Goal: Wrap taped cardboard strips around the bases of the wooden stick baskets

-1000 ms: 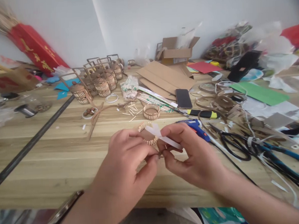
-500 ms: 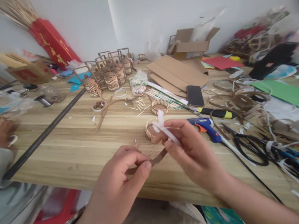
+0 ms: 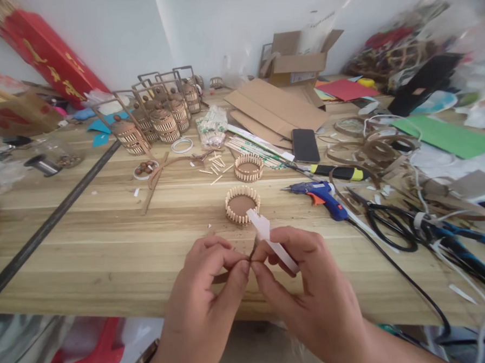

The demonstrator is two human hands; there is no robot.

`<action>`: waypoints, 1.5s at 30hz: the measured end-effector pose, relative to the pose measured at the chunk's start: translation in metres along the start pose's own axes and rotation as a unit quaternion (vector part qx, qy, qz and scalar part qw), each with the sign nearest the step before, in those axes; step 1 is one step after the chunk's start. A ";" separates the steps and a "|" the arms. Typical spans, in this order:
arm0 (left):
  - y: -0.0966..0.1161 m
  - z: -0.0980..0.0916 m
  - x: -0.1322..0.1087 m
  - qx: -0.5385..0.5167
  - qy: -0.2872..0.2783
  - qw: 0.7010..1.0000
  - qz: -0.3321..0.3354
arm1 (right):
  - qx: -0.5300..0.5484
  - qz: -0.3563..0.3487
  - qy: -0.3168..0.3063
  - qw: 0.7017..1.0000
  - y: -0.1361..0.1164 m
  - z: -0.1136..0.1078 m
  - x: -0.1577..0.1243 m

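White paper (image 3: 285,258) is sitting in the closed grip of the right hand (image 3: 312,278), whose fingertips are also touching a brown strip (image 3: 220,278); the left hand (image 3: 209,286) is pinching that strip, just this side of the nearer stick ring (image 3: 233,215) on the table (image 3: 120,258). The fingertips are nearly meeting now, whereas half a second ago they were standing apart, the strip stretching between them.

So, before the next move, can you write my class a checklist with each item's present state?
1. Brown strip gripped by the left hand: ok.
2. White strip held in the right hand: ok.
3. Nearer slatted ring standing on the table: ok.
4. Glue gun hot: cannot tell.
5. Scissors lying in a clear spot: not ok, loose scraps lie by the blades.
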State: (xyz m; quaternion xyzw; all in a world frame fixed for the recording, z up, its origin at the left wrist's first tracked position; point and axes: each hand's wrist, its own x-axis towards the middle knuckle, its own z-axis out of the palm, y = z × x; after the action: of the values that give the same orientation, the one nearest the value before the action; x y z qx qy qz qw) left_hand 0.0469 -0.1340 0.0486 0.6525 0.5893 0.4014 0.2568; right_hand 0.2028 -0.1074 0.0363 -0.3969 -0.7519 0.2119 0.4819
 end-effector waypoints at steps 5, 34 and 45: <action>-0.001 -0.001 -0.001 0.014 -0.006 1.000 -0.006 | 0.085 0.071 0.014 0.994 0.010 -0.006 0.001; -0.005 0.003 0.014 0.044 -0.101 0.993 0.035 | 0.018 0.052 -0.177 0.983 0.021 -0.027 0.010; -0.025 -0.030 0.004 0.163 -0.059 0.981 0.086 | -0.027 0.109 -0.148 0.983 0.036 -0.050 0.008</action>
State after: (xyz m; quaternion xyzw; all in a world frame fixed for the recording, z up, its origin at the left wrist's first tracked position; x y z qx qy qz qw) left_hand 0.0081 -0.1300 0.0454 0.7561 0.5725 0.2815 0.1462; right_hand 0.2599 -0.0825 0.0377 -0.4538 -0.7726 0.2987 0.3284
